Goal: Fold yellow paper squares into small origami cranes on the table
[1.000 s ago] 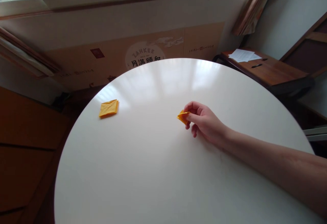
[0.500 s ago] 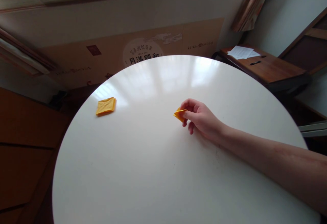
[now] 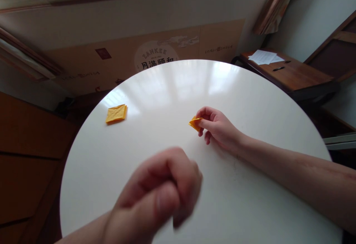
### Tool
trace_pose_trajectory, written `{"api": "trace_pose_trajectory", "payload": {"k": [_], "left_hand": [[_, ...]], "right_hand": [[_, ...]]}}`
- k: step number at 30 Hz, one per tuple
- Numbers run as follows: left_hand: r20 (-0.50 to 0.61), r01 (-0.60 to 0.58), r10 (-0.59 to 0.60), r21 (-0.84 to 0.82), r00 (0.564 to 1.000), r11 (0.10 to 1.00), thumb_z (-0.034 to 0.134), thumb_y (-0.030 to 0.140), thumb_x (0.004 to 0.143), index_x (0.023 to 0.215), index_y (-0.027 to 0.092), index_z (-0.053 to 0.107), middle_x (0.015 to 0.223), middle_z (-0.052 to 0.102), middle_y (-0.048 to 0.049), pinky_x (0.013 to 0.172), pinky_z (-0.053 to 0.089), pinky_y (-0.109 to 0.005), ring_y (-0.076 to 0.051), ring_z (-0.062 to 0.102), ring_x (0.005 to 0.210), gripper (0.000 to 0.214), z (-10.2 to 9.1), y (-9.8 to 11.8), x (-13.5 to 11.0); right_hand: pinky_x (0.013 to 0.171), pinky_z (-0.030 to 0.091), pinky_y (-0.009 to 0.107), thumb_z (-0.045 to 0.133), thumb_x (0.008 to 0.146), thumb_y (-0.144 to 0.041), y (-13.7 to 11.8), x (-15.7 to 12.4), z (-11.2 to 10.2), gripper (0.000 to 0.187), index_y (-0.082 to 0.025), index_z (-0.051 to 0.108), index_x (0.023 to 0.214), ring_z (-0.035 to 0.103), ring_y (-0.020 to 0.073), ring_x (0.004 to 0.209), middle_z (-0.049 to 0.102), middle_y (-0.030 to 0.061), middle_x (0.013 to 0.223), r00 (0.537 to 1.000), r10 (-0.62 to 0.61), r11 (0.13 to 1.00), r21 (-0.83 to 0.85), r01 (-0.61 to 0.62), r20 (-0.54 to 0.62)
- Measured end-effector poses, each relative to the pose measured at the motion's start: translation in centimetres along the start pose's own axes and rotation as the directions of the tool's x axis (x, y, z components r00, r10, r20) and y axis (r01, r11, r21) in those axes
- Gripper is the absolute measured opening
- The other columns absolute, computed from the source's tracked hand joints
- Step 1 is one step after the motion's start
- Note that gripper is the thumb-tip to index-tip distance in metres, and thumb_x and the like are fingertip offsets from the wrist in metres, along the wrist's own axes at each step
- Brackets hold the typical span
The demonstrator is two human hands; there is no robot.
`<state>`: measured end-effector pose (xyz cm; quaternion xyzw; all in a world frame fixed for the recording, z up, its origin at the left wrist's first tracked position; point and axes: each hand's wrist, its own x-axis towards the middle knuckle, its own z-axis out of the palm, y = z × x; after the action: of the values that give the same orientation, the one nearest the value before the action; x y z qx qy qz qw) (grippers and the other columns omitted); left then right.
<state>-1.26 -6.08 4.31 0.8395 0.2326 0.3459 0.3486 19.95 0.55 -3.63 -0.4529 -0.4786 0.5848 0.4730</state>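
My right hand (image 3: 217, 127) rests on the round white table (image 3: 250, 99) near its middle, pinching a small folded orange paper (image 3: 195, 122) between thumb and fingers. My left hand (image 3: 158, 195) is raised close to the camera at the bottom, blurred, its fingers curled in; whether anything is in it I cannot make out. A flat stack of orange paper squares (image 3: 116, 113) lies at the table's left edge, apart from both hands.
A brown cardboard panel with printed characters (image 3: 155, 56) leans against the wall under the window. A wooden side table (image 3: 294, 75) at the right holds white sheets (image 3: 263, 56) and a pen (image 3: 278, 68). Wooden furniture (image 3: 25, 155) stands at the left.
My left hand has come up into view from the bottom, close to the camera. My right hand keeps its pinch on the folded paper, nearly still.
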Motion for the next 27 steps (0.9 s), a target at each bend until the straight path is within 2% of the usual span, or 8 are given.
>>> {"api": "trace_pose_trajectory", "payload": {"k": [1, 2, 4, 7, 10, 16, 23, 27], "left_hand": [[-0.157, 0.129, -0.161, -0.195, 0.974, 0.972, 0.042, 0.048, 0.098, 0.087, 0.028, 0.061, 0.054, 0.039, 0.001, 0.033, 0.039, -0.028, -0.014, 0.042, 0.042, 0.03, 0.4, -0.8, 0.9], [-0.255, 0.172, -0.285, -0.39, 0.924, 0.905, 0.046, 0.046, 0.098, 0.077, 0.025, 0.055, 0.055, 0.034, 0.0032, 0.034, 0.035, -0.024, -0.011, 0.036, 0.042, 0.031, 0.7, -1.8, 1.7], [-0.365, 0.161, -0.416, -0.559, 0.833, 0.814, 0.055, 0.038, 0.095, 0.073, 0.021, 0.05, 0.061, 0.036, 0.004, 0.039, 0.033, -0.019, -0.009, 0.035, 0.048, 0.028, 1.2, -4.2, 2.9], [-0.442, 0.249, -0.452, -0.444, 0.775, 0.861, 0.061, 0.026, 0.089, 0.082, 0.021, 0.056, 0.07, 0.048, 0.0035, 0.044, 0.039, -0.018, -0.009, 0.042, 0.054, 0.009, 1.9, -7.7, 3.5], [-0.436, 0.345, -0.513, -0.41, 0.739, 0.844, 0.06, 0.023, 0.087, 0.091, 0.02, 0.059, 0.079, 0.055, 0.0014, 0.05, 0.044, -0.017, -0.011, 0.052, 0.066, 0.006, 2.7, -9.5, 3.3], [-0.27, 0.417, -0.602, -0.512, 0.752, 0.751, 0.064, 0.029, 0.086, 0.102, 0.019, 0.057, 0.102, 0.066, -0.0061, 0.052, 0.052, -0.02, -0.017, 0.066, 0.084, 0.02, 3.4, -8.9, 3.2], [-0.204, 0.429, -0.615, -0.553, 0.762, 0.715, 0.067, 0.036, 0.087, 0.105, 0.019, 0.057, 0.1, 0.07, -0.0068, 0.05, 0.052, -0.019, -0.018, 0.067, 0.084, 0.027, 2.8, -8.7, 3.1], [-0.145, 0.443, -0.595, -0.535, 0.791, 0.719, 0.072, 0.039, 0.085, 0.103, 0.017, 0.059, 0.093, 0.07, -0.0068, 0.051, 0.053, -0.02, -0.018, 0.067, 0.079, 0.031, 2.5, -8.8, 3.1]], "right_hand": [[0.033, 0.045, 0.017, 0.067, 0.081, -0.028, 0.0, 0.0, 0.0, 0.014, -0.021, 0.057, 0.086, 0.061, 0.0128, 0.059, 0.064, 0.0007, 0.083, 1.0, -0.001, 1.0, 0.002, 0.001, -0.001], [0.033, 0.045, 0.017, 0.068, 0.081, -0.028, 0.0, -0.1, 0.0, 0.014, -0.021, 0.057, 0.086, 0.061, 0.013, 0.059, 0.064, 0.0008, 0.083, 1.0, 0.002, 1.0, 0.001, -0.002, 0.0], [0.034, 0.045, 0.017, 0.068, 0.081, -0.029, -0.1, -0.2, 0.1, 0.015, -0.021, 0.057, 0.086, 0.061, 0.0134, 0.061, 0.065, 0.0013, 0.083, 1.0, 0.011, 1.0, -0.011, -0.011, 0.002], [0.036, 0.046, 0.017, 0.069, 0.081, -0.03, -0.2, -0.5, 0.1, 0.016, -0.021, 0.058, 0.087, 0.062, 0.0139, 0.062, 0.066, 0.0019, 0.083, 1.0, 0.002, 0.999, -0.054, -0.002, 0.005], [0.036, 0.047, 0.017, 0.071, 0.08, -0.032, -0.1, -0.7, 0.0, 0.018, -0.02, 0.058, 0.087, 0.063, 0.0148, 0.063, 0.066, 0.0021, 0.082, 0.999, -0.022, 0.995, -0.093, 0.025, 0.035], [0.037, 0.049, 0.018, 0.07, 0.083, -0.037, 0.1, -1.0, -0.1, 0.022, -0.02, 0.058, 0.09, 0.066, 0.0164, 0.066, 0.069, 0.0036, 0.086, 0.993, -0.067, 0.989, -0.128, 0.079, 0.094], [0.038, 0.049, 0.019, 0.07, 0.084, -0.042, -0.5, -1.2, 0.2, 0.026, -0.019, 0.058, 0.089, 0.067, 0.0165, 0.065, 0.071, 0.0046, 0.086, 0.986, -0.084, 0.979, -0.17, 0.109, 0.147], [0.04, 0.05, 0.019, 0.069, 0.085, -0.042, -0.9, -1.3, 0.6, 0.027, -0.019, 0.058, 0.09, 0.066, 0.0164, 0.066, 0.069, 0.0044, 0.082, 0.981, -0.065, 0.975, -0.197, 0.1, 0.18]]}}
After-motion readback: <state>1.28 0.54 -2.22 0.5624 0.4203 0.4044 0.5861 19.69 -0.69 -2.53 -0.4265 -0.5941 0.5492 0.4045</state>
